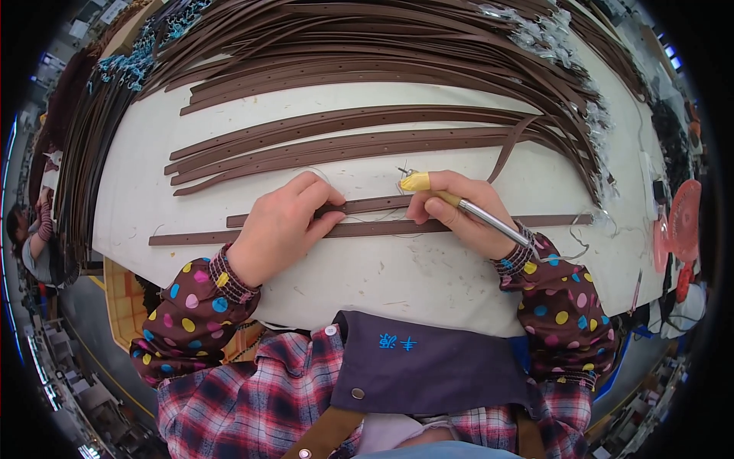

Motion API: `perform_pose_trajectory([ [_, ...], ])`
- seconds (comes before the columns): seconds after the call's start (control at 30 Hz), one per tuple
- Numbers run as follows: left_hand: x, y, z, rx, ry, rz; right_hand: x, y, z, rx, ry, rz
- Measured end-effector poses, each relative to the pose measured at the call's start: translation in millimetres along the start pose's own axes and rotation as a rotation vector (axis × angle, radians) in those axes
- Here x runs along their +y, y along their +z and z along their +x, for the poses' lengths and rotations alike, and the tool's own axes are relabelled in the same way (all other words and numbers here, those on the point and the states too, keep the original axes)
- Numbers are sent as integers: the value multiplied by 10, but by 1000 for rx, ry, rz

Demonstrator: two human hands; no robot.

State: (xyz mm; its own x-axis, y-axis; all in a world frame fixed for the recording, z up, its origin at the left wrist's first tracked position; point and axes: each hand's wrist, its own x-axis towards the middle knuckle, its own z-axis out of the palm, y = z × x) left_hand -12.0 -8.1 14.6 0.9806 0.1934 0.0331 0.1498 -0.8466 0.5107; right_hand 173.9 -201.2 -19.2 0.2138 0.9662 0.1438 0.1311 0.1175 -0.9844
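My left hand (283, 218) is closed, thumb and fingertips pinching a narrow brown strap (375, 204) that lies on the white table. My right hand (474, 210) is closed around a slim silver pen-like tool (495, 222); a thin cord trails from its rear end. A yellow cover (415, 181) wraps the index fingertip, and a thin dark tip sticks out just beyond it. My other right fingers rest by the strap's right part. Fine pale threads show between the hands. Nearer me lies a second brown strap (199, 239), partly hidden by both hands.
Several brown straps (344, 145) lie just beyond my hands, and a large pile (367, 46) covers the far side, with clear plastic-wrapped ends (596, 122) at right. Dark straps (99, 176) hang at left. A red fan (683, 222) stands right, a yellow crate (122, 306) below left.
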Motion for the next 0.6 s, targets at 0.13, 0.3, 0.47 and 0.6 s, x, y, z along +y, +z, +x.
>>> perform_pose_trajectory([
  [0.13, -7, -45, 41, -55, -93, -78, -28, 9, -10, -46, -9, -53],
  [0.3, -26, -56, 84, -112, -159, -132, 17, -3, -39, -56, 43, 84],
  [0.47, 5, -76, 87, -116, -183, -137, 7, -27, -45, -50, 131, 225],
  [0.6, -3, -62, 87, -102, -164, -142, 24, -45, -39, -63, 172, 306],
])
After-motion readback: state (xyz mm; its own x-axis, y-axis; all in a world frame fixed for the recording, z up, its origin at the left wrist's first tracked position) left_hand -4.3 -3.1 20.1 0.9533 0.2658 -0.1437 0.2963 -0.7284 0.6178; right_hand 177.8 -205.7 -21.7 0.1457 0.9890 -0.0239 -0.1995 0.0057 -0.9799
